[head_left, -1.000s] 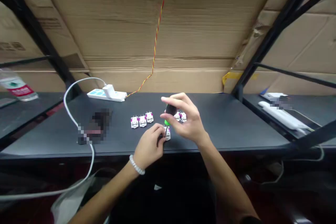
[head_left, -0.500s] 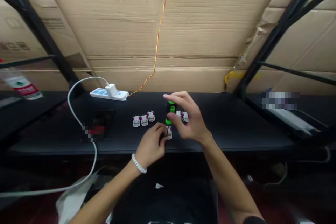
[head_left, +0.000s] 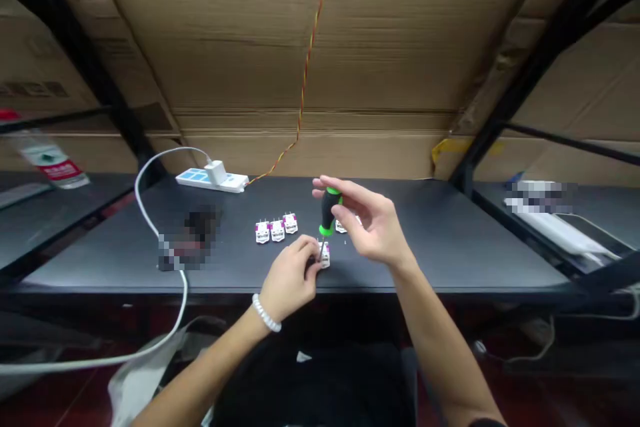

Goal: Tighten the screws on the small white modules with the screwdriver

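My left hand (head_left: 291, 275) rests on the dark table (head_left: 450, 247) near its front edge, its fingers closed on a small white and magenta part (head_left: 325, 254). My right hand (head_left: 373, 225) pinches the top of a short screwdriver with a black and green handle (head_left: 328, 210). The screwdriver stands nearly upright, and its tip meets the part. Three like parts (head_left: 277, 229) sit in a row to the left. More parts (head_left: 341, 226) lie behind my right hand, partly hidden by it.
A white power strip (head_left: 212, 179) with a plugged charger lies at the back left, and its white cable (head_left: 150, 227) loops off the table's front. A red and yellow wire (head_left: 305, 80) hangs down the cardboard wall. Black shelf posts stand on both sides.
My right hand's fingers have shifted round the screwdriver handle, showing more of the green. The left hand has stayed on the part. The view has drifted slightly.
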A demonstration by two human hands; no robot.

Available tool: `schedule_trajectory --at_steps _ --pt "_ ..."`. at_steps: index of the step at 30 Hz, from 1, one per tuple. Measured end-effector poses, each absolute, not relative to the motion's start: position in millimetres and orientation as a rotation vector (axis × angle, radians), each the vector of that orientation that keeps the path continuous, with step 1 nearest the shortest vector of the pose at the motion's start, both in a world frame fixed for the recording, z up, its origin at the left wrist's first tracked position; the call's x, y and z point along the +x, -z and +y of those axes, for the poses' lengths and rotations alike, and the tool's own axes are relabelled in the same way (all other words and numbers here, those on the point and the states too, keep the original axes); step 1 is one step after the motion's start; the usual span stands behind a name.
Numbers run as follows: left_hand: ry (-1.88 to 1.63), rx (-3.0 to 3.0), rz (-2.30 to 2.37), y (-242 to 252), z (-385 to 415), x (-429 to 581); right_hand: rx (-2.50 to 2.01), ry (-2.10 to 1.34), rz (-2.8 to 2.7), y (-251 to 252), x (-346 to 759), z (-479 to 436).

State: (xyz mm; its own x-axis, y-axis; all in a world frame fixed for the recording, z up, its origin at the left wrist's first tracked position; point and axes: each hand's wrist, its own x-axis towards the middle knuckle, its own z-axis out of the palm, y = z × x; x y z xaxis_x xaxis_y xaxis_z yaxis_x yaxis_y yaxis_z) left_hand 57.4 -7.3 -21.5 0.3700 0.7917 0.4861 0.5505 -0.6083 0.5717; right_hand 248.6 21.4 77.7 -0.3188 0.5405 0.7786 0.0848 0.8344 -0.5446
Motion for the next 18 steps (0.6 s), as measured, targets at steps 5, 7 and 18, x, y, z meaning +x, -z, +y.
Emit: schedule_trajectory --at_steps 5,7,18 --pt "-1.102 2.336 1.194 22.8 -6.4 57.3 -0.534 -0.242 -1.850 -81.2 250.7 19.6" --pt "-1.103 2.323 1.183 22.2 -6.6 57.3 -0.477 -0.324 -1.872 -80.7 251.3 18.1" --pt "-1.099 2.301 1.182 19.8 -8.3 58.2 -0.465 -0.350 -1.928 -80.6 251.6 16.5"
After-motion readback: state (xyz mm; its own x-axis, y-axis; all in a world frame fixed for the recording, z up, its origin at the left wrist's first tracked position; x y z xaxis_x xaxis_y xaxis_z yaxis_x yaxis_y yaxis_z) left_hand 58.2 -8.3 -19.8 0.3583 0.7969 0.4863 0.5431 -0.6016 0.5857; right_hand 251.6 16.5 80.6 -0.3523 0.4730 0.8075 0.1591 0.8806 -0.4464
